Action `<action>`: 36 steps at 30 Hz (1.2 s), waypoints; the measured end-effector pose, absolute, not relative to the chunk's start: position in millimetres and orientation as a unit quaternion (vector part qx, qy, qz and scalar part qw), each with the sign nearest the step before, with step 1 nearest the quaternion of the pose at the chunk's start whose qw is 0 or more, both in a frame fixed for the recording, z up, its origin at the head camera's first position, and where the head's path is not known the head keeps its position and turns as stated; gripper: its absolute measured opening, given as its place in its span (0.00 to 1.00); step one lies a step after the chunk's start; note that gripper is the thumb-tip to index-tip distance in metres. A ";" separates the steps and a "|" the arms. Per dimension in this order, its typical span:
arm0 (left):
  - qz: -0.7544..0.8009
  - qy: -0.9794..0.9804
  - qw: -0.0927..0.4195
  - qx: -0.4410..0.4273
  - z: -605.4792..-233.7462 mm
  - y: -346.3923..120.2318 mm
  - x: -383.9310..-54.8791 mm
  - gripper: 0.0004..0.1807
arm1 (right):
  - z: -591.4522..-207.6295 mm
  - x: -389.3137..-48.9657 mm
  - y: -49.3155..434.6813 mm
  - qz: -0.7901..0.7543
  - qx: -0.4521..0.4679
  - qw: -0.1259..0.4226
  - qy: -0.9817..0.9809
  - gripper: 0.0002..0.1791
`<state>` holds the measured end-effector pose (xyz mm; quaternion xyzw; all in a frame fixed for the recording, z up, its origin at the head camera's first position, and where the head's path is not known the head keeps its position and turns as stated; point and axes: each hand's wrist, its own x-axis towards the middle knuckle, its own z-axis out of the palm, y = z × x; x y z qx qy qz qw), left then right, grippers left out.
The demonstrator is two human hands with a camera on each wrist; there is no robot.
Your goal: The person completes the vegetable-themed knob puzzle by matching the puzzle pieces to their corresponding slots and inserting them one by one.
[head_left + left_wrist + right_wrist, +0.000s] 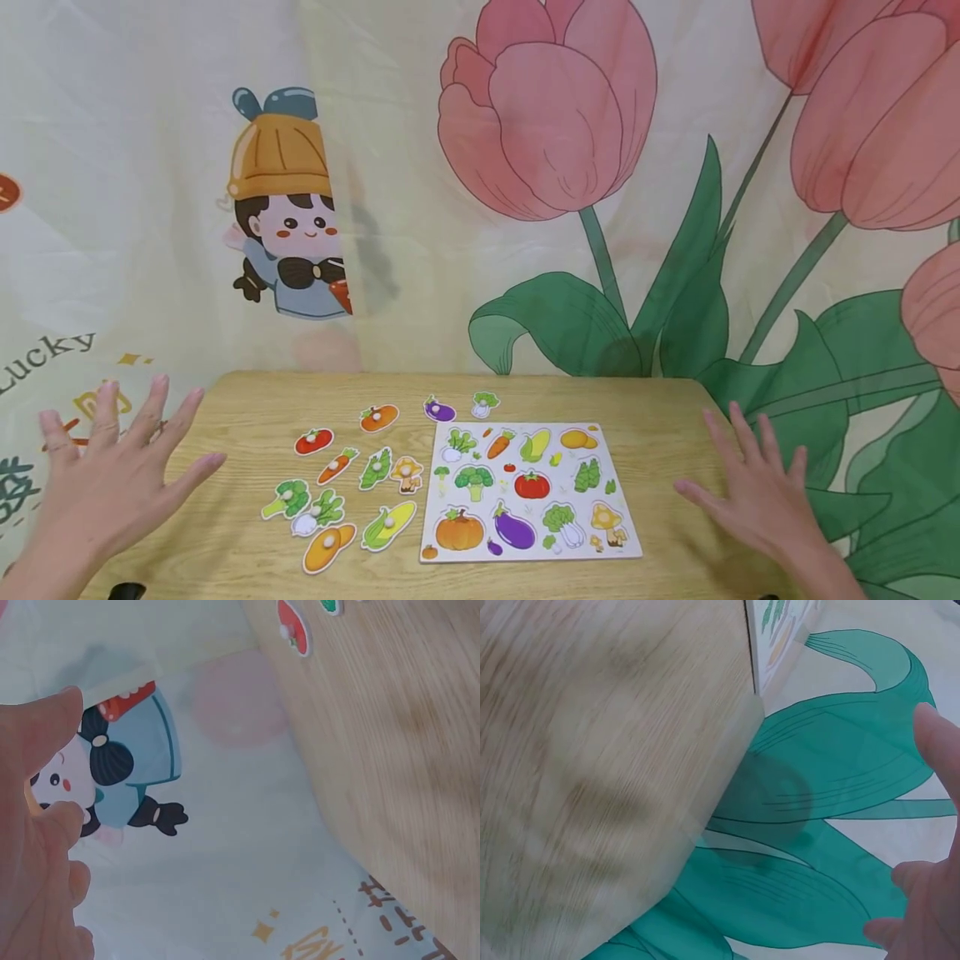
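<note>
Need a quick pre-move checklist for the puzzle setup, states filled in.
1. Hands free: ok, left hand and right hand hold nothing.
2. Board flat on the table: ok.
3. Corn piece knob up: ok.
4. Broccoli piece and radish piece well spaced: not ok, crowded together.
5. Mushroom piece clear of the board: cannot tell, edges too close.

Beyond the tabletop's (247, 421) far left corner, I read "Lucky" (48, 360) on the cloth (150, 275); lettering (15, 490) below stays illegible to me.
</note>
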<state>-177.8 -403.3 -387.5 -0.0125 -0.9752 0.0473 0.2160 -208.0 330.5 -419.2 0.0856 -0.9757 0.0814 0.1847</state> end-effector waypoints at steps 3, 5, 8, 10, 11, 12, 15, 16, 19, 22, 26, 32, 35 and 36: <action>0.045 -0.975 0.215 -0.016 -386.9 -398.5 -179.6 0.56 | -419.4 -207.5 327.0 0.083 0.090 0.195 -0.973 0.61; 0.044 -0.976 0.214 -0.020 -386.6 -395.3 -181.0 0.55 | -419.4 -207.3 324.9 0.086 0.093 0.196 -0.972 0.62; 0.047 -0.976 0.211 -0.026 -387.0 -390.8 -183.4 0.54 | -419.7 -207.1 321.4 0.092 0.096 0.196 -0.971 0.62; 0.051 -0.976 0.210 -0.030 -387.9 -388.2 -185.4 0.54 | -420.1 -207.1 319.3 0.095 0.098 0.195 -0.971 0.62; 0.053 -0.975 0.212 -0.033 -388.4 -386.5 -186.5 0.54 | -420.1 -207.1 318.4 0.097 0.100 0.195 -0.971 0.62; 0.054 -0.975 0.215 -0.037 -388.4 -384.6 -187.9 0.54 | -420.1 -207.2 317.5 0.097 0.102 0.194 -0.971 0.62; 0.054 -0.972 0.223 -0.051 -387.8 -378.5 -194.2 0.54 | -420.5 -207.2 315.7 0.105 0.105 0.189 -0.971 0.62; 0.053 -0.971 0.225 -0.056 -387.5 -376.0 -196.8 0.53 | -420.7 -207.1 315.3 0.109 0.106 0.186 -0.971 0.62; 0.050 -0.970 0.229 -0.073 -387.2 -369.0 -204.4 0.52 | -422.3 -206.4 314.2 0.126 0.106 0.178 -0.970 0.62; 0.047 -0.968 0.232 -0.087 -387.9 -362.9 -211.7 0.51 | -424.3 -205.5 312.4 0.151 0.111 0.182 -0.965 0.62; 0.042 -0.967 0.231 -0.101 -390.4 -357.1 -219.1 0.52 | -428.0 -203.5 306.2 0.189 0.117 0.175 -0.959 0.62; 0.030 -0.965 0.232 -0.115 -395.6 -352.4 -225.4 0.51 | -437.6 -202.5 292.0 0.225 0.113 0.142 -0.957 0.61; 0.016 -0.964 0.233 -0.127 -398.0 -349.3 -229.0 0.50 | -442.5 -201.4 286.6 0.246 0.113 0.120 -0.955 0.59; 0.010 -0.963 0.234 -0.131 -398.4 -348.1 -229.9 0.50 | -444.3 -200.8 284.6 0.253 0.114 0.112 -0.954 0.59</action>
